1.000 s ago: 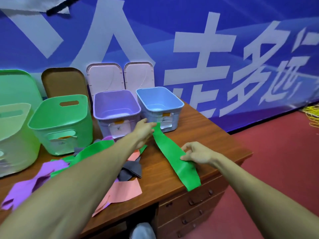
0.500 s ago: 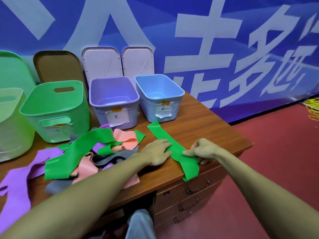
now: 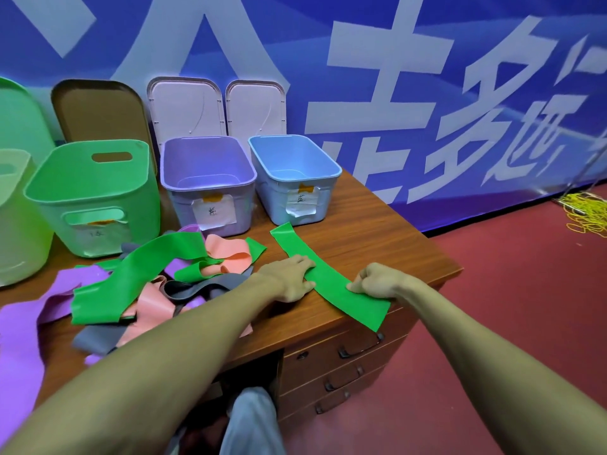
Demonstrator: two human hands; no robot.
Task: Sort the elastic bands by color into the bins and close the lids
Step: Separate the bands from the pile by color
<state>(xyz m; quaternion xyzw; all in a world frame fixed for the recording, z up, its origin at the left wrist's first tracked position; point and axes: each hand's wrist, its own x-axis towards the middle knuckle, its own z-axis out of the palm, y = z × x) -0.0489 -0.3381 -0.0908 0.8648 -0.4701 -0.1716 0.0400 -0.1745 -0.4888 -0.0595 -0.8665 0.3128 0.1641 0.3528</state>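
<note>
Band: we see a long green elastic band (image 3: 331,284) lying flat and slantwise on the right front part of the brown wooden surface (image 3: 377,231). Its far end stops just short of the light blue rectangular plastic bin (image 3: 326,195), and its near end hangs over the front edge above the drawers (image 3: 345,366).
Left hand: our left hand (image 3: 290,277) lies on the band's middle with fingers straight, pressing it flat and gripping nothing.
Right hand: our right hand (image 3: 377,280) sits at the band's right edge near the overhang, fingers curled. The thumb seems to pinch the band against them, though we cannot see under the knuckles.
Pile: left of the hands we find a loose heap of green, purple, salmon-pink and grey bands (image 3: 147,274), overlapping one another.
Bins: behind the heap, from the left, stand a pale green tub (image 3: 19,238) at the frame's edge, a green plastic bin with handle slots (image 3: 141,205) and a lilac rectangular bin (image 3: 244,205). All are open beside the blue one.
Lids: a green lid (image 3: 19,126), a brown lid (image 3: 98,110), a pale pinkish lid (image 3: 187,106) and a second pale lid (image 3: 256,106) lean upright behind the bins.
Backdrop: a blue banner with large white characters (image 3: 295,34).
Floor: a dark red floor (image 3: 509,307), with a tangle of thin yellow loops (image 3: 584,211) near the banner.
</note>
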